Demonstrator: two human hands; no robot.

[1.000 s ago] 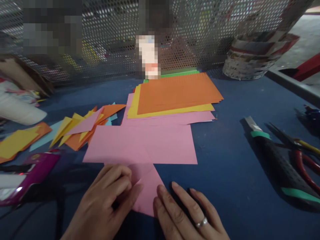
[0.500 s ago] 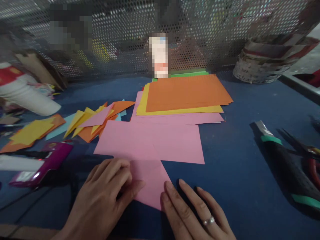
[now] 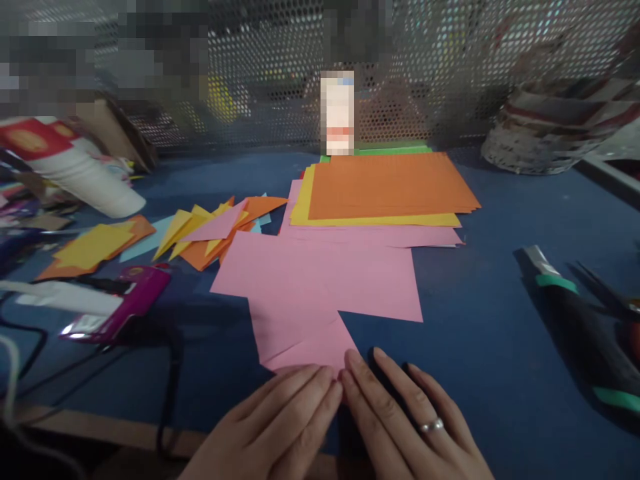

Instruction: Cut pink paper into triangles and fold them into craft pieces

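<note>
A small pink sheet of paper [image 3: 295, 330] lies in front of me, with a crease or raised fold along its near edge. My left hand [image 3: 283, 423] is closed on that near edge, fingers side by side and its thumb close to my right thumb. At the sheet's near right corner, the thumb and index finger of my right hand [image 3: 405, 420] pinch the paper, while its other fingers stretch apart over the table. This hand wears a ring. Just beyond, a larger pink sheet [image 3: 375, 283] overlaps the far end of the small one.
Farther back is a stack of orange paper [image 3: 390, 187] over yellow and pink sheets. Folded paper pieces [image 3: 215, 230] lie left, near a purple device [image 3: 135, 300] with cables and white cups [image 3: 95, 173]. A black-handled cutting tool [image 3: 575, 320] and a woven basket [image 3: 530, 133] are at right.
My left hand has moved right and nearer to me, from the small sheet's left side to its near edge beside my right hand. The near edge now shows a crease. The view has shifted slightly.
</note>
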